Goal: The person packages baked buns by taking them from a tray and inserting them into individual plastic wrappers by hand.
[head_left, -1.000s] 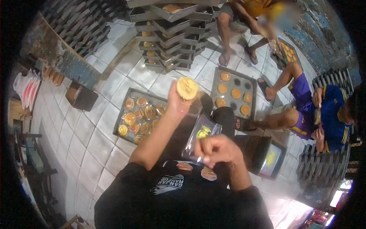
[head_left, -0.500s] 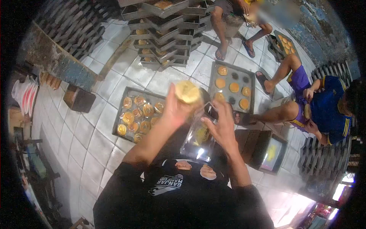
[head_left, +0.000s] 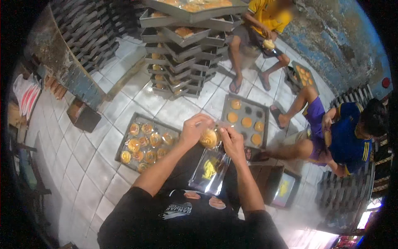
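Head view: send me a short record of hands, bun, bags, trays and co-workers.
Left hand: gripping clear plastic at a round bun
Right hand: gripping the plastic opposite
Bun fully bagged: cannot tell
Printed bags: below the bun in view, yellow design
Left tray: wrapped buns
Right tray: at least five buns, dark patches
Co-workers: two seated, yellow shirt and blue shirt

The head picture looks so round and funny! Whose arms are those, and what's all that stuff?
There's no machine: these are a person's bare arms, seen by a camera worn on their head, looking forward and down. The left hand and right hand hold a round golden bun in clear plastic. Below it lies flat clear plastic with yellow print. On the white tiled floor, one grey metal tray carries shiny wrapped buns; another grey metal tray carries round brown buns.
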`<action>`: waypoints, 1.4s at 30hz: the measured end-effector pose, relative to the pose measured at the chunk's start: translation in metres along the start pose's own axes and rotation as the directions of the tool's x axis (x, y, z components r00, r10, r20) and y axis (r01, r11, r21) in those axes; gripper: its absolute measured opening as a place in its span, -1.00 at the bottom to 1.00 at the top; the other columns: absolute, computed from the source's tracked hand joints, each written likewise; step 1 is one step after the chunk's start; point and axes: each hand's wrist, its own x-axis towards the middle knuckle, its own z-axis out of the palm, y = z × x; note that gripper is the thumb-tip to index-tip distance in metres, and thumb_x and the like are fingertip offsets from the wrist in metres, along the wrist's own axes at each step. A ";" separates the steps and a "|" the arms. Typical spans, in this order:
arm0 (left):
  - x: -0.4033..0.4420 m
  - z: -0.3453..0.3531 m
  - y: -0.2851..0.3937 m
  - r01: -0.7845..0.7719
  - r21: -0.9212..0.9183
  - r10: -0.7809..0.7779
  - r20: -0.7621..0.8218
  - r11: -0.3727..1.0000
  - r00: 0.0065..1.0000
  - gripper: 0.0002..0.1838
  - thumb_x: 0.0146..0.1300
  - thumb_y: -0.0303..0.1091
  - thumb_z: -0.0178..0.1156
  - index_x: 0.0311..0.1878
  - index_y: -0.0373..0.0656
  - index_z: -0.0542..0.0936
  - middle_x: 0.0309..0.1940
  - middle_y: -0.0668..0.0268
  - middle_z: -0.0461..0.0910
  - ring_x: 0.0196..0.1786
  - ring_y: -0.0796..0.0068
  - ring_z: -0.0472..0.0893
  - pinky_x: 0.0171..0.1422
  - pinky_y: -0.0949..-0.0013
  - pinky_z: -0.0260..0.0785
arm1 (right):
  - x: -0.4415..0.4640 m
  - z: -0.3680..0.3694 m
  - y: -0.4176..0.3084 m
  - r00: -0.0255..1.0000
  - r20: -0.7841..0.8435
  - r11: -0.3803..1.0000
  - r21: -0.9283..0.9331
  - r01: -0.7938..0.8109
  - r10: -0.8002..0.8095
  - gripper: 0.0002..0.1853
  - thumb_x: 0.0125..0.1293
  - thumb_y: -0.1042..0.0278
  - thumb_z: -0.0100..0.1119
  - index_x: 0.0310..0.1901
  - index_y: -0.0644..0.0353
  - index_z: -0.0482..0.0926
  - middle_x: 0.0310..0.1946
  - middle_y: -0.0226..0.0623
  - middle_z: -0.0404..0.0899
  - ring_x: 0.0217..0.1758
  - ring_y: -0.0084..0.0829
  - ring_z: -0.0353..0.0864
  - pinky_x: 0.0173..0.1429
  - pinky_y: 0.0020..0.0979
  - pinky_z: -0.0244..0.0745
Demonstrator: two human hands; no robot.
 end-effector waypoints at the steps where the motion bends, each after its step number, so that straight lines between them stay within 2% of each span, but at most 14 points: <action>1: 0.001 0.004 -0.001 0.110 -0.010 -0.110 0.004 0.994 0.994 -0.78 0.56 -0.38 0.15 -0.08 -0.29 0.73 -0.08 0.23 0.74 0.02 0.46 0.67 0.22 0.39 0.46 | 0.004 0.003 0.007 0.985 -0.079 0.987 -0.069 0.148 -0.153 -0.75 0.51 0.27 0.23 -0.02 0.31 0.70 -0.37 -0.29 0.62 -0.29 -0.47 0.63 -0.17 -0.42 0.48; 5: 0.010 0.013 0.009 0.212 -0.154 -0.229 -0.100 0.965 0.968 -0.76 0.60 -0.33 0.12 -0.19 -0.26 0.65 -0.24 0.33 0.73 -0.18 0.60 0.64 0.03 0.46 0.49 | 0.014 -0.006 0.016 0.952 -0.104 0.956 -0.087 0.280 -0.289 -0.72 0.56 0.21 0.20 -0.02 0.30 0.70 -0.41 -0.40 0.59 -0.29 -0.54 0.58 -0.23 -0.44 0.45; 7: 0.013 0.012 0.014 0.246 -0.256 -0.293 -0.168 0.935 0.941 -0.75 0.61 -0.30 0.11 -0.20 -0.24 0.62 -0.24 0.33 0.73 -0.20 0.62 0.63 0.00 0.46 0.50 | 0.016 -0.013 0.012 0.995 -0.086 0.789 0.614 0.018 0.044 -0.72 0.58 0.18 0.20 0.06 0.23 0.66 -0.31 -0.44 0.62 -0.32 -0.58 0.53 -0.27 -0.48 0.44; 11: 0.011 0.004 0.026 0.211 -0.198 -0.240 -0.135 0.957 0.962 -0.73 0.62 -0.27 0.10 -0.20 -0.23 0.60 -0.26 0.34 0.73 -0.24 0.64 0.61 -0.06 0.46 0.50 | 0.009 -0.018 -0.018 0.988 -0.063 0.592 0.805 -0.035 0.144 -0.71 0.58 0.17 0.21 0.15 0.15 0.59 -0.17 -0.39 0.65 -0.35 -0.62 0.50 -0.30 -0.53 0.44; 17: 0.006 0.002 0.019 0.203 -0.126 -0.211 -0.057 0.971 0.976 -0.75 0.62 -0.28 0.10 -0.18 -0.23 0.62 -0.28 0.35 0.71 -0.25 0.66 0.60 -0.08 0.48 0.48 | 0.013 -0.028 -0.014 0.995 -0.033 0.524 0.851 -0.020 0.091 -0.76 0.50 0.30 0.31 0.10 0.10 0.56 -0.12 -0.36 0.63 -0.36 -0.64 0.50 -0.34 -0.61 0.44; 22: 0.002 -0.005 0.019 0.243 -0.257 -0.287 -0.153 0.935 0.946 -0.75 0.63 -0.30 0.08 -0.20 -0.22 0.60 -0.30 0.36 0.69 -0.28 0.67 0.57 -0.09 0.49 0.46 | -0.025 -0.098 0.023 0.957 0.019 0.063 0.998 -0.001 -0.288 -0.69 0.36 0.46 0.38 0.09 0.05 0.58 -0.22 -0.46 0.62 -0.32 -0.68 0.58 -0.29 -0.65 0.56; 23: 0.001 -0.005 0.015 0.217 -0.266 -0.269 -0.180 0.939 0.946 -0.75 0.63 -0.31 0.08 -0.21 -0.22 0.59 -0.31 0.36 0.69 -0.29 0.67 0.56 -0.10 0.50 0.45 | -0.029 -0.101 0.039 0.961 0.017 0.064 0.998 0.001 -0.278 -0.69 0.36 0.46 0.38 0.09 0.05 0.58 -0.22 -0.46 0.62 -0.32 -0.68 0.58 -0.29 -0.65 0.56; 25: -0.001 -0.001 0.005 0.198 -0.282 -0.260 -0.204 0.939 0.944 -0.74 0.64 -0.32 0.07 -0.23 -0.21 0.57 -0.31 0.36 0.69 -0.30 0.68 0.55 -0.11 0.51 0.44 | -0.031 -0.102 0.069 0.957 -0.013 0.791 0.566 -0.233 0.291 -0.84 0.37 0.45 0.34 -0.04 0.14 0.67 -0.14 -0.33 0.70 -0.23 -0.51 0.67 -0.15 -0.46 0.63; 26: -0.001 0.003 0.001 0.199 -0.276 -0.264 -0.224 0.940 0.938 -0.74 0.64 -0.32 0.07 -0.24 -0.20 0.56 -0.32 0.36 0.68 -0.31 0.68 0.54 -0.12 0.51 0.44 | -0.033 -0.095 0.064 0.954 -0.014 0.792 0.562 -0.240 0.299 -0.84 0.37 0.45 0.34 -0.04 0.14 0.67 -0.14 -0.33 0.70 -0.23 -0.51 0.67 -0.15 -0.46 0.63; 27: -0.002 0.006 -0.002 0.204 -0.266 -0.269 -0.240 0.942 0.933 -0.74 0.64 -0.33 0.06 -0.25 -0.20 0.55 -0.32 0.36 0.68 -0.32 0.68 0.54 -0.12 0.50 0.44 | -0.034 -0.076 0.063 0.967 -0.200 0.984 -0.115 0.134 -0.155 -0.89 0.39 0.42 0.31 -0.10 0.20 0.68 -0.14 -0.26 0.72 -0.20 -0.38 0.69 -0.07 -0.38 0.62; 28: -0.005 0.009 -0.002 0.223 -0.263 -0.284 -0.223 0.939 0.932 -0.74 0.64 -0.33 0.06 -0.25 -0.20 0.55 -0.32 0.36 0.68 -0.32 0.68 0.54 -0.12 0.50 0.44 | -0.039 -0.055 0.056 0.814 -0.040 0.564 -0.741 0.365 -0.579 -0.89 0.41 0.40 0.28 -0.17 0.25 0.70 -0.14 -0.19 0.74 -0.17 -0.24 0.71 0.01 -0.30 0.61; 31: -0.005 0.021 0.001 0.207 -0.259 -0.257 -0.180 0.944 0.949 -0.75 0.63 -0.34 0.06 -0.24 -0.20 0.56 -0.32 0.36 0.68 -0.30 0.67 0.56 -0.13 0.50 0.44 | -0.032 -0.018 0.023 0.978 -0.185 0.994 -0.069 0.090 -0.101 -0.79 0.46 0.32 0.24 -0.15 0.33 0.67 -0.26 -0.11 0.69 -0.17 -0.04 0.68 0.02 -0.20 0.55; 37: -0.001 0.025 0.039 0.173 -0.198 -0.206 -0.161 0.965 0.965 -0.73 0.64 -0.29 0.09 -0.23 -0.22 0.57 -0.36 0.35 0.66 -0.32 0.66 0.59 -0.13 0.47 0.49 | -0.015 -0.019 -0.055 0.906 -0.127 0.862 -0.386 0.330 -0.404 -0.72 0.52 0.22 0.18 -0.19 0.34 0.62 -0.36 0.01 0.60 -0.24 0.01 0.62 -0.14 -0.10 0.47; 42: 0.012 0.020 0.035 0.272 -0.319 -0.358 -0.250 0.908 0.900 -0.73 0.64 -0.29 0.08 -0.24 -0.20 0.56 -0.38 0.35 0.65 -0.37 0.68 0.58 -0.23 0.52 0.48 | 0.015 -0.017 -0.027 0.949 -0.166 0.955 -0.180 0.237 -0.267 -0.71 0.56 0.20 0.14 -0.18 0.29 0.60 -0.35 -0.04 0.63 -0.28 -0.14 0.64 -0.14 -0.26 0.50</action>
